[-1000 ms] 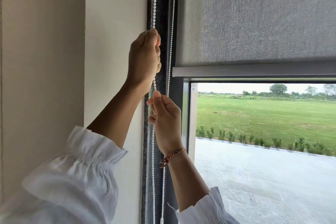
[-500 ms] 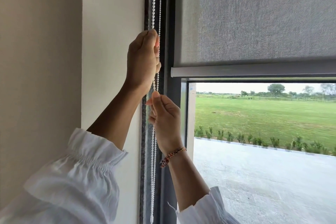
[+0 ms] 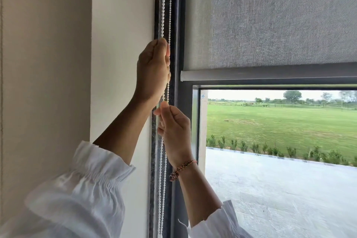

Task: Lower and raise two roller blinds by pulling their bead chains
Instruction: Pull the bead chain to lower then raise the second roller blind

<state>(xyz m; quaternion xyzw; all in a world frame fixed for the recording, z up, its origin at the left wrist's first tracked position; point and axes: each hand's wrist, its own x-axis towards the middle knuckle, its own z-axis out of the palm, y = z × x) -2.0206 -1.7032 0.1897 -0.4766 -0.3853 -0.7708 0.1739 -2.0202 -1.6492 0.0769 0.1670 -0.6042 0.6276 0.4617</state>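
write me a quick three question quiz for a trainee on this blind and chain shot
1. True or false: both hands are closed on the bead chain.
2. Which hand is higher on the chain? A) left hand B) right hand C) they are level
3. Fill in: the bottom bar of the grey blind hangs ____ the top edge of the clear pane, so the lawn outside shows below it.

Key
1. True: each hand is closed round the chain.
2. A: the left hand grips above; the right hand, with a braided bracelet at its wrist, pinches just beneath it.
3. above
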